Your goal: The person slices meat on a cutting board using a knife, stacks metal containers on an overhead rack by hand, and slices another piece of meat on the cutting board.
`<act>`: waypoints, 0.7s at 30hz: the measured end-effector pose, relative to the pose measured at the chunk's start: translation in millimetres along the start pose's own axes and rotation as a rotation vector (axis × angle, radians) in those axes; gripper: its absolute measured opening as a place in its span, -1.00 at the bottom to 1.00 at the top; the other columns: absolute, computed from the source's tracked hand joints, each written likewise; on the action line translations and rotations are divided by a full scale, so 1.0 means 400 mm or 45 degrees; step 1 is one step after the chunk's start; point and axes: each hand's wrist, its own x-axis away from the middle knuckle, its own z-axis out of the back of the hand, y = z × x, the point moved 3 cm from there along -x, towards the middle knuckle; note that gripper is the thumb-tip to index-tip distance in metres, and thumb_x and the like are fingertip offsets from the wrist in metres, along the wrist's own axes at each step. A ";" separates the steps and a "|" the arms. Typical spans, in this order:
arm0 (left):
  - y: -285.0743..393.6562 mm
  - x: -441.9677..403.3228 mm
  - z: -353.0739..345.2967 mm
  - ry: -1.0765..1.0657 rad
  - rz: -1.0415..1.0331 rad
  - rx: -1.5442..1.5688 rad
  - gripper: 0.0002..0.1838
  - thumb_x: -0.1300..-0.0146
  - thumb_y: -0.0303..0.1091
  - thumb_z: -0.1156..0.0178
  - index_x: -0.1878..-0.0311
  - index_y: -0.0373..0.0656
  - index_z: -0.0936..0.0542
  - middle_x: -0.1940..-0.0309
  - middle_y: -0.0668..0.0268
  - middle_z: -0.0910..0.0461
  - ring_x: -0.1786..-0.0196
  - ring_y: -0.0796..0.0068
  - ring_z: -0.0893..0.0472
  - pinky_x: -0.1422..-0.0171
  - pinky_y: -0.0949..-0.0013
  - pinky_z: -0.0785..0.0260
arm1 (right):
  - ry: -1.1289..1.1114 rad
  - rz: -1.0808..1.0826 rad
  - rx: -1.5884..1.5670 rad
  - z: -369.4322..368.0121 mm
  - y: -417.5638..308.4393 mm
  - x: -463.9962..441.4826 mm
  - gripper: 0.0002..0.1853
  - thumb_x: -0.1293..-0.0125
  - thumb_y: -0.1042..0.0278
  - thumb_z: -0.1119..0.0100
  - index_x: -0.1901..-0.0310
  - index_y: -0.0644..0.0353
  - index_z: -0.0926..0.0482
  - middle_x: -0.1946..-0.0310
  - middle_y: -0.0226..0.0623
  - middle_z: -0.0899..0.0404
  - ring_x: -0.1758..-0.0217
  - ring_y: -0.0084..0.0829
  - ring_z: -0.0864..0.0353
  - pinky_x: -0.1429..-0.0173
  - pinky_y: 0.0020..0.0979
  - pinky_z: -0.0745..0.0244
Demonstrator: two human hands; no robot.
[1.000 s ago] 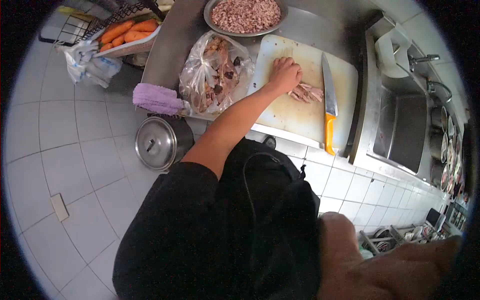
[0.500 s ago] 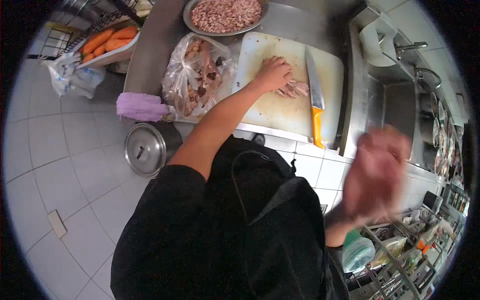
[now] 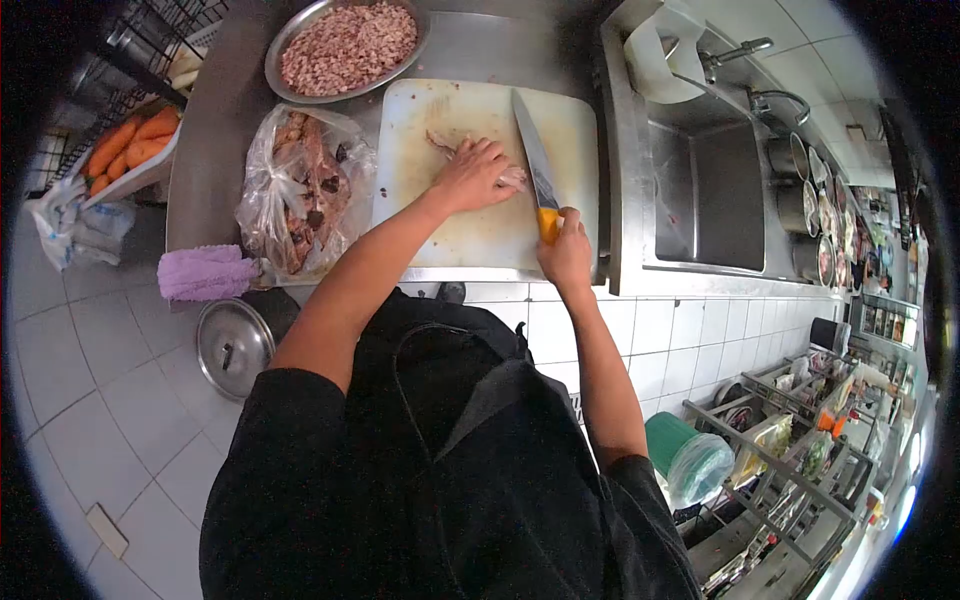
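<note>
My left hand (image 3: 474,178) presses with curled fingers on strips of meat (image 3: 513,178) on the white cutting board (image 3: 420,240). Most of that meat is hidden beneath the hand. My right hand (image 3: 567,250) is closed around the yellow handle of a large knife (image 3: 535,150). The blade lies over the board to the right of my left hand, pointing away from me. Left of the board sits a clear plastic bag (image 3: 270,185) with large pieces of meat in it. Beyond it stands a round metal bowl (image 3: 275,65) full of small diced meat (image 3: 350,50).
A metal sink (image 3: 700,200) with a tap (image 3: 740,50) is on the right. A purple cloth (image 3: 205,272) hangs at the counter's front left corner, near a lidded pot (image 3: 232,345). Carrots (image 3: 130,150) fill a container at far left. A green bin (image 3: 672,440) stands behind right.
My right hand, blurred off to the right before, has come to the board and closed on the knife handle. My left hand stays on the meat. The whole view has shifted.
</note>
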 end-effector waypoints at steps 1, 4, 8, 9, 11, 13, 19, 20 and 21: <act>0.005 0.005 0.003 -0.043 0.012 0.011 -0.46 -0.20 0.08 -0.29 -0.07 -0.15 -0.65 -0.09 0.17 -0.50 -0.32 0.16 -0.39 -0.54 -0.16 -0.07 | -0.010 -0.017 -0.015 0.011 -0.011 -0.004 -0.35 -0.09 0.52 -0.22 -0.27 0.25 -0.26 0.13 0.31 -0.57 0.06 0.30 -0.58 -0.09 0.11 -0.50; 0.015 0.019 0.010 0.022 0.005 -0.010 -0.49 -0.18 0.06 -0.31 -0.01 -0.16 -0.66 -0.04 0.17 -0.51 -0.27 0.15 -0.43 -0.51 -0.18 -0.12 | -0.107 -0.058 -0.041 0.045 -0.047 -0.003 -0.36 -0.18 0.44 -0.16 -0.32 0.25 -0.22 0.15 0.40 -0.59 0.07 0.34 -0.61 -0.09 0.14 -0.51; 0.023 0.028 0.004 0.306 -0.016 0.042 -0.65 -0.25 -0.07 -0.25 0.08 -0.15 -0.67 0.04 0.19 -0.54 -0.17 0.15 -0.50 -0.45 -0.15 -0.20 | -0.249 -0.058 -0.037 0.058 -0.082 0.038 -0.34 -0.32 0.41 -0.08 -0.43 0.21 -0.13 0.32 0.37 -0.62 0.21 0.37 -0.62 0.03 0.17 -0.51; 0.021 0.027 -0.005 0.335 -0.007 0.035 -0.69 -0.28 -0.10 -0.24 0.11 -0.15 -0.66 0.07 0.20 -0.54 -0.14 0.15 -0.51 -0.41 -0.12 -0.24 | -0.242 -0.050 -0.040 0.061 -0.094 0.051 -0.33 -0.34 0.42 -0.06 -0.47 0.19 -0.10 0.38 0.35 -0.62 0.27 0.38 -0.62 0.07 0.18 -0.50; 0.019 0.027 -0.012 0.377 0.021 0.013 -0.76 -0.31 -0.17 -0.21 0.17 -0.15 -0.65 0.11 0.21 -0.55 -0.09 0.16 -0.52 -0.32 -0.06 -0.30 | -0.290 -0.091 -0.117 0.092 -0.140 0.083 -0.33 -0.43 0.41 -0.01 -0.52 0.19 -0.05 0.43 0.33 -0.62 0.30 0.35 -0.63 0.13 0.16 -0.52; 0.028 0.026 -0.021 0.402 0.053 -0.015 -0.81 -0.33 -0.23 -0.18 0.23 -0.15 -0.64 0.16 0.23 -0.56 -0.04 0.17 -0.53 -0.23 0.01 -0.34 | -0.362 -0.152 -0.156 0.115 -0.181 0.116 -0.33 -0.45 0.39 0.01 -0.53 0.22 -0.02 0.42 0.34 -0.62 0.29 0.34 -0.65 0.12 0.17 -0.56; 0.044 0.028 -0.019 0.522 0.047 -0.061 -0.82 -0.29 -0.24 -0.22 0.30 -0.16 -0.62 0.22 0.24 -0.54 0.01 0.19 -0.53 -0.16 0.09 -0.36 | -0.271 0.020 0.020 0.042 -0.148 0.172 -0.30 -0.47 0.39 0.00 -0.57 0.22 0.01 0.46 0.29 -0.61 0.39 0.27 -0.64 0.23 0.11 -0.55; 0.046 0.029 -0.017 0.521 0.049 -0.065 -0.82 -0.29 -0.24 -0.23 0.30 -0.15 -0.62 0.22 0.25 -0.54 0.01 0.20 -0.53 -0.16 0.09 -0.36 | -0.252 0.026 0.064 0.030 -0.144 0.175 -0.30 -0.47 0.40 0.01 -0.57 0.21 0.02 0.46 0.27 -0.61 0.40 0.26 -0.64 0.25 0.10 -0.56; 0.048 0.029 -0.016 0.522 0.053 -0.070 -0.83 -0.28 -0.25 -0.23 0.31 -0.15 -0.62 0.23 0.25 -0.54 0.01 0.21 -0.53 -0.16 0.10 -0.36 | -0.233 0.035 0.109 0.023 -0.143 0.173 -0.29 -0.47 0.40 0.01 -0.57 0.21 0.03 0.46 0.25 -0.61 0.41 0.25 -0.64 0.26 0.09 -0.56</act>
